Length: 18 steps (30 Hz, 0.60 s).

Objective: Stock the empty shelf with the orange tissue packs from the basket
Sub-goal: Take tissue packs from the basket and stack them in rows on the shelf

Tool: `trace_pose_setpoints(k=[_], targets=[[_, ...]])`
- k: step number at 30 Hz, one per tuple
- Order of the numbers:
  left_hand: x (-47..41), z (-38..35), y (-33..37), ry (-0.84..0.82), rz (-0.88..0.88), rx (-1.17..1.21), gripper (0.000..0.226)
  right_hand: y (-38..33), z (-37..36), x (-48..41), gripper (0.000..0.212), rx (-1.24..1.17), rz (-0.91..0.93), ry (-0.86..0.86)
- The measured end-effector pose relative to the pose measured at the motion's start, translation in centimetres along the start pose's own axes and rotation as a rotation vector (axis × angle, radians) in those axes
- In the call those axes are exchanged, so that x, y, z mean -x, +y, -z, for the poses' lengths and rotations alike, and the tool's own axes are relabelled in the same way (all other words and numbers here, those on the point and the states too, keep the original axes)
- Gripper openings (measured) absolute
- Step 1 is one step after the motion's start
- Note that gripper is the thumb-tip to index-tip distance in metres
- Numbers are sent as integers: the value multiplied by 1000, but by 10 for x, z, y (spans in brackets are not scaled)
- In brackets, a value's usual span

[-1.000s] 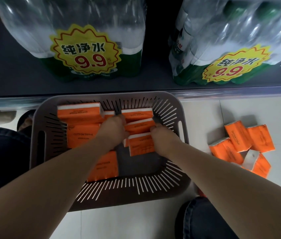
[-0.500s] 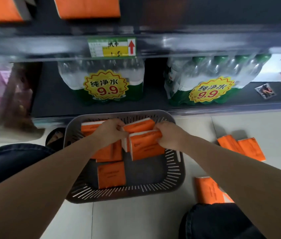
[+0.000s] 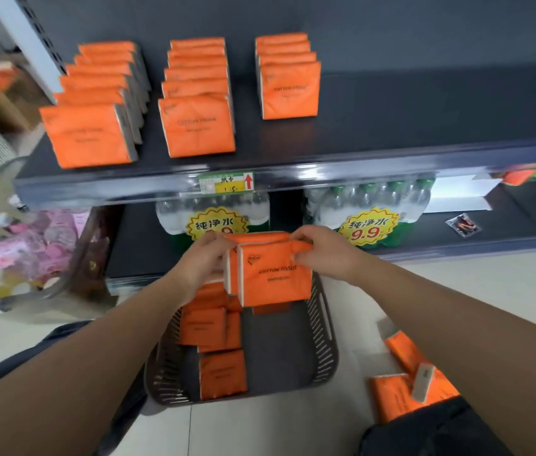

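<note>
Orange tissue packs (image 3: 274,278), a few bunched upright above the basket (image 3: 327,327), look light, soft and probably slippery. The left hand (image 3: 205,258) and right hand (image 3: 322,255) grip them from either side near the top. Squeezing the outer faces together should stop them sliding apart.

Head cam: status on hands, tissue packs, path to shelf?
Left grip and right grip both hold tissue packs above the basket. Shelf has three stocked rows, right part bare. Nothing seen in the way.
</note>
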<state>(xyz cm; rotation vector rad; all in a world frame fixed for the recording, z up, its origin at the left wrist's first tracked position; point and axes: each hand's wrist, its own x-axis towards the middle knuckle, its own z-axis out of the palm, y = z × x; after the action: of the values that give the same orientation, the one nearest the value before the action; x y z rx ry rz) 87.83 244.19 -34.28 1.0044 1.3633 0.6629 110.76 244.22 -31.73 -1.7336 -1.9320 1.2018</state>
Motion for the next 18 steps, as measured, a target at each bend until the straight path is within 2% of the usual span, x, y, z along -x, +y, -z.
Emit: trace_pose_setpoints(k=[9, 13, 18], targets=[[40, -15, 53, -93, -106, 73, 76, -39, 32, 32, 26, -126, 105, 198], [47, -24, 74, -124, -122, 128, 79, -51, 48, 41, 35, -149, 117, 299], [50, -38, 100, -76, -197, 171, 81, -59, 70, 50, 38, -211, 143, 358]])
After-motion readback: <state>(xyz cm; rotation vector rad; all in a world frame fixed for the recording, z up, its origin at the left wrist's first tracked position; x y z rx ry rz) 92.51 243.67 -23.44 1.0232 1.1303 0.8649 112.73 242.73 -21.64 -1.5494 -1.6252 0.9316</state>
